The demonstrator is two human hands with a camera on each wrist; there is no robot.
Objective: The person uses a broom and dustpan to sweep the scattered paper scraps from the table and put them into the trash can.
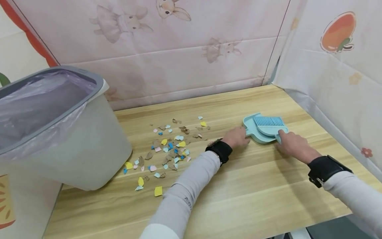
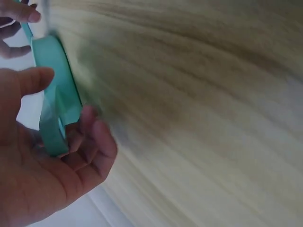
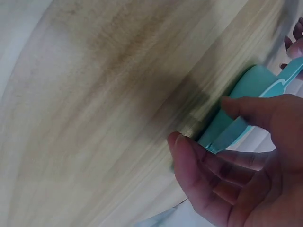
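A teal dustpan lies on the wooden table at the right, with a teal brush with blue bristles nested in it. My left hand curls its thumb and fingers round the dustpan's handle at the pan's left edge. From the near right, my right hand closes thumb and fingers on the brush's handle. Left of my left hand, several small paper scraps in yellow, blue, pink and brown lie scattered. Both wrist views are blurred.
A large white bin with a grey rim and a purple liner stands tilted at the table's left end, close to the scraps. Printed cloth screens close off the back and the right side. Bare tabletop stretches along the near edge.
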